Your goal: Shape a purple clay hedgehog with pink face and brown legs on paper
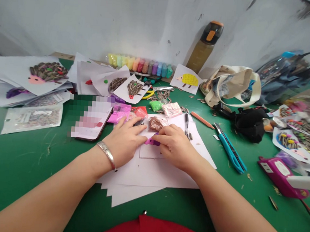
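A small white card [147, 154] lies on a stack of white paper sheets [128, 176] in front of me. On it sits a flat hedgehog-like shape with a pink clay snout [149, 141] and purple clay [156, 142] behind it. My left hand [123, 138] rests with its fingers spread, the thumb tip at the snout's edge. Bent over the purple clay is my right hand [178, 144], its fingers curled together and pressing there; they hide part of the shape. Just beyond my fingertips lies a bag of brown clay [157, 124].
Beside the sheets lie a phone [94, 123], a pen [187, 125] and a teal utility knife [230, 150]. Seed-covered hedgehog pictures [47, 73] are stacked left. Behind are clay packets [140, 64], a bottle [203, 50] and a canvas bag [231, 82]. A magenta device [281, 176] stands right.
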`<control>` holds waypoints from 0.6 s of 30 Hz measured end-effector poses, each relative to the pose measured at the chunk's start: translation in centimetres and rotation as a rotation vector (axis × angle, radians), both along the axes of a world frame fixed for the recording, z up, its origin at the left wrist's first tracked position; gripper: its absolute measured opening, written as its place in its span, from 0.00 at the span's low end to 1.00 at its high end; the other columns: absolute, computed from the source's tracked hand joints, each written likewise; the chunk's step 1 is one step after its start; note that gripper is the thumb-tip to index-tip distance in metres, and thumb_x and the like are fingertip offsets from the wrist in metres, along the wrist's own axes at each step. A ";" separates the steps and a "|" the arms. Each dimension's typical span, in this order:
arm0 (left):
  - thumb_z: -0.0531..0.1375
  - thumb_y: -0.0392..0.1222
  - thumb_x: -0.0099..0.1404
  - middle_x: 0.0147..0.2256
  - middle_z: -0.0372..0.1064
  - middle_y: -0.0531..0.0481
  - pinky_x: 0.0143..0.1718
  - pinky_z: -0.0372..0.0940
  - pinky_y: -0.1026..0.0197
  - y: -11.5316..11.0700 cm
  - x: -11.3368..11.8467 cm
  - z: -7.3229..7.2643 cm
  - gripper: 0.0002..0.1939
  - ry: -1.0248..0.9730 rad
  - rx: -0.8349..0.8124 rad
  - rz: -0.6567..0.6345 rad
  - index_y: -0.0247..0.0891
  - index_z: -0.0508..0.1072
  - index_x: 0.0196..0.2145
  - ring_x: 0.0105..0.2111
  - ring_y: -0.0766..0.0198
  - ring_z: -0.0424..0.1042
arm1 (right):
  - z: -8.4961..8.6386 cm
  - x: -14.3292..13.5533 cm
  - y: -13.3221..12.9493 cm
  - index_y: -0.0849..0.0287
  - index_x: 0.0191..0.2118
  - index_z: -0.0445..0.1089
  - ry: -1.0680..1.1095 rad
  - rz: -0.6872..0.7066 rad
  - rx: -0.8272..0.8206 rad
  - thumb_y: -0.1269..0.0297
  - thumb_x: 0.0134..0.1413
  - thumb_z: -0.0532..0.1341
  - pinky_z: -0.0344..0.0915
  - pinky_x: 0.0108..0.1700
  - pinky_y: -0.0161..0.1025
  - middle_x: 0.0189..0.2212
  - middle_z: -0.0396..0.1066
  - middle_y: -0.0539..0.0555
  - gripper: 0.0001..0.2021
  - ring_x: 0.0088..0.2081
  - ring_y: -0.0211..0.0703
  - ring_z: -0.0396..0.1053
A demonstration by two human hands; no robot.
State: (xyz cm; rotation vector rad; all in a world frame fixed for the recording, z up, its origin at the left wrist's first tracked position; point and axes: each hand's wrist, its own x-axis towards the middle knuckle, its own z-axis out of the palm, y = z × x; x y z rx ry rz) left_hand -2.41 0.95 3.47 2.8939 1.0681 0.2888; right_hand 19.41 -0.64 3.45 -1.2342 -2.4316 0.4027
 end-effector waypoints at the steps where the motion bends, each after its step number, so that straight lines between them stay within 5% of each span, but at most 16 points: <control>1: 0.54 0.25 0.59 0.52 0.71 0.42 0.52 0.59 0.31 0.1 0.0 0.0 0.18 -0.022 0.012 0.003 0.40 0.78 0.39 0.59 0.39 0.59 | 0.0 0.0 0.0 0.57 0.37 0.79 0.001 0.007 -0.002 0.79 0.52 0.54 0.58 0.44 0.45 0.37 0.72 0.56 0.17 0.39 0.47 0.62; 11: 0.51 0.38 0.68 0.51 0.72 0.36 0.56 0.63 0.45 1.8 -0.5 -0.1 0.19 -0.261 0.150 0.188 0.29 0.74 0.51 0.52 0.47 0.69 | 0.0 1.4 0.8 0.59 0.45 0.78 0.143 -0.132 0.149 0.79 0.53 0.54 0.62 0.40 0.44 0.30 0.70 0.56 0.20 0.36 0.47 0.65; 18: 0.54 0.41 0.66 0.56 0.67 0.36 0.57 0.61 0.46 2.4 -0.7 -0.9 0.26 -0.179 0.065 0.335 0.28 0.66 0.59 0.55 0.46 0.67 | 0.1 1.4 0.8 0.58 0.44 0.78 0.153 -0.154 0.155 0.79 0.55 0.54 0.63 0.38 0.44 0.30 0.70 0.56 0.19 0.35 0.47 0.66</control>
